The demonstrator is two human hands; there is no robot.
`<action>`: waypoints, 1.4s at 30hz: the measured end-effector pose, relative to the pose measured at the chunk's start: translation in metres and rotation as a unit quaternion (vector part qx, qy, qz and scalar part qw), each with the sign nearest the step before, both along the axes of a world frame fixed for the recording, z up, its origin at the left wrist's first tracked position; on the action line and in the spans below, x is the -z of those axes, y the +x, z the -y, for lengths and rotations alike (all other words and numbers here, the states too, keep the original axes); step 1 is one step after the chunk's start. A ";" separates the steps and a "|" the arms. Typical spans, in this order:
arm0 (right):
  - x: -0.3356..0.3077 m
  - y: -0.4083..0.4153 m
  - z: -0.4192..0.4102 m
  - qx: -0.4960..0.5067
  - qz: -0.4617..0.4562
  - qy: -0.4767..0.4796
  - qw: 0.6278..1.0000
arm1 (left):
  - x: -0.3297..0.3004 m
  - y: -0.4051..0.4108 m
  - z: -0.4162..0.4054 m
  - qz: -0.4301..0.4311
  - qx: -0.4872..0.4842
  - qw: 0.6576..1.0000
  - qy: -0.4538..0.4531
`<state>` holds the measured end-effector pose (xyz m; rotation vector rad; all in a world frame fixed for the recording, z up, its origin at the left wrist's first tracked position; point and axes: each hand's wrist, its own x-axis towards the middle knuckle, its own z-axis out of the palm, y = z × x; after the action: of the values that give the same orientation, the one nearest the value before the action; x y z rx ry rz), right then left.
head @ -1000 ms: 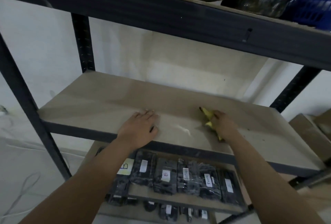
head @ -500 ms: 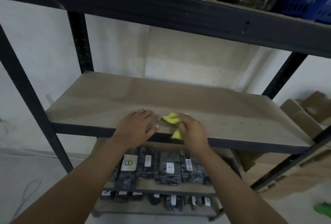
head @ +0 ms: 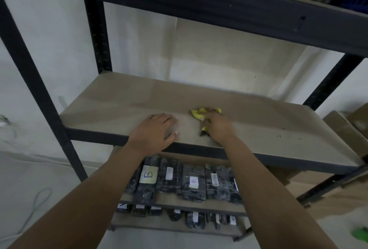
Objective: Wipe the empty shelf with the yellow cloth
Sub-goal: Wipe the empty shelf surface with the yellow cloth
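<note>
The empty shelf (head: 123, 107) was braced near its front edge by the flat, open left hand (head: 154, 131), while the yellow cloth (head: 198, 114), bunched mid-shelf under the gripping right hand (head: 218, 127), was best pressed flat and swept toward the specks (head: 280, 135) at right.

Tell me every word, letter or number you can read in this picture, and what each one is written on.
"B": handwritten on the pale label of a black wrapped packet on the lower shelf.
"6" or "G", in red, cannot tell which: white label on a packet further right.
Handwritten word running up the next packet's label: too blurred to read.
Other white labels, including the bottom row: too small or blank.
Nothing legible elsewhere.
</note>
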<state>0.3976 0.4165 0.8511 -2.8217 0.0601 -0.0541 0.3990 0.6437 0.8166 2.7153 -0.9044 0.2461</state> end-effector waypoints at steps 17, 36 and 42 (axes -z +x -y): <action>-0.019 -0.054 0.033 0.130 0.127 0.327 0.927 | -0.010 0.002 -0.006 -0.085 -0.013 0.993 -0.076; 0.004 0.139 0.063 0.139 -0.004 -0.087 0.986 | -0.010 0.017 -0.027 -0.008 -0.151 0.987 0.052; 0.007 0.150 0.015 -0.026 0.021 -0.044 0.998 | -0.012 0.020 -0.027 -0.017 -0.146 0.988 0.040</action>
<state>0.5480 0.4017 0.8440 -2.9073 -0.0274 -0.1077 0.4195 0.6710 0.8288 2.9124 -0.5133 0.2225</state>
